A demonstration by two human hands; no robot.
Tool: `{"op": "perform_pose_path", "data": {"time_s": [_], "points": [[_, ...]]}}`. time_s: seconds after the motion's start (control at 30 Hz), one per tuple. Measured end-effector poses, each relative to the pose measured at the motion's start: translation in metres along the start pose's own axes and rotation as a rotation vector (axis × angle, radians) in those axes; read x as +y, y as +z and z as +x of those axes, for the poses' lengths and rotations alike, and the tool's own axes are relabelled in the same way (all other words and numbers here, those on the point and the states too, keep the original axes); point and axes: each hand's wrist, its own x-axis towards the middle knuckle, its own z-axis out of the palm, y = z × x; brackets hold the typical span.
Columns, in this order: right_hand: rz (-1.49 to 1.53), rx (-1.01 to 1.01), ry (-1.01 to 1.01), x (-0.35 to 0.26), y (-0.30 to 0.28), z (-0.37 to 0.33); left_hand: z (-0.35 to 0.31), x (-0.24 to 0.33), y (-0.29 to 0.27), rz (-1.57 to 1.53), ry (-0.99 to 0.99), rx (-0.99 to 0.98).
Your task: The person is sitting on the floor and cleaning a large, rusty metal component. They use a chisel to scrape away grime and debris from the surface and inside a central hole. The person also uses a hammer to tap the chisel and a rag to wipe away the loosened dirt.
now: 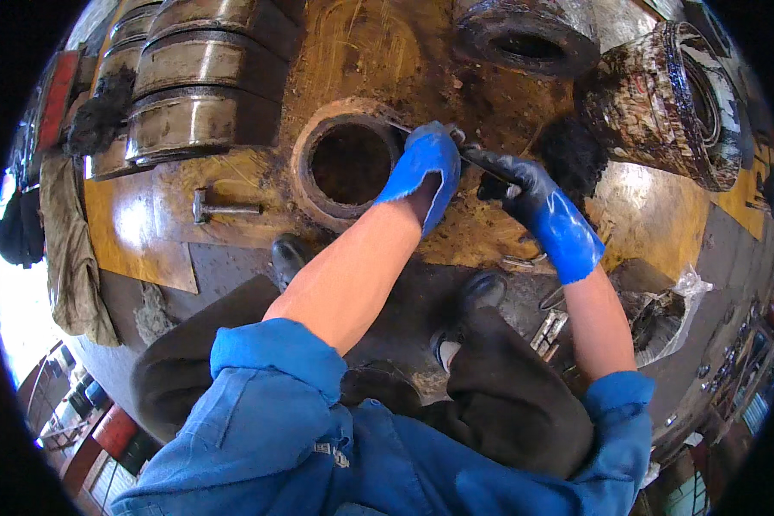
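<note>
The person squats over a greasy yellow-brown board (146, 224) laid on the floor, both hands in blue-and-black work gloves.

Left hand (426, 159): the fingers are curled down onto the rim of a round metal ring (305, 159) with a dark open bore. They rest at the ring's right edge, and a thin dark rod (482, 168) passes under them. Whether they close fully on the rod cannot be told; the glove hides the fingertips.

Right hand (533, 193): the fingers are wrapped narrowly around the rod, holding it just to the right of the left fingers. The rod runs from the right fingers up-left toward the ring's rim.

Surroundings, relative to the fingers:
- A small hammer (215, 208) lies on the board well to the left of the left fingers, beyond the ring.
- A stack of large steel rings (189, 95) stands farther up-left.
- A grease-caked bucket (662, 99) lies tilted up-right of the right fingers, with a black greasy lump (572, 150) between them.
- A second heavy ring (525, 39) sits above both hands.
- A pair of pliers (525, 261) lies just below the right fingers.
- A dirty rag (69, 249) hangs far left.
</note>
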Motion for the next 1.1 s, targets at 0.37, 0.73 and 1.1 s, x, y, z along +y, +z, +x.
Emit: {"op": "perform_pose_path", "data": {"time_s": [0.37, 0.73, 1.1], "points": [[0.160, 0.173, -0.023, -0.015, 0.001, 0.015, -0.031, -0.054, -0.043, 2.500, 0.448, -0.302], [0.231, 0.189, 0.117, -0.022, -0.009, 0.027, -0.005, -0.012, -0.039, 1.530, -0.429, -0.164], [0.240, 0.173, 0.142, -0.026, -0.028, 0.027, -0.043, -0.071, -0.043, -2.189, -0.567, 0.597]]}}
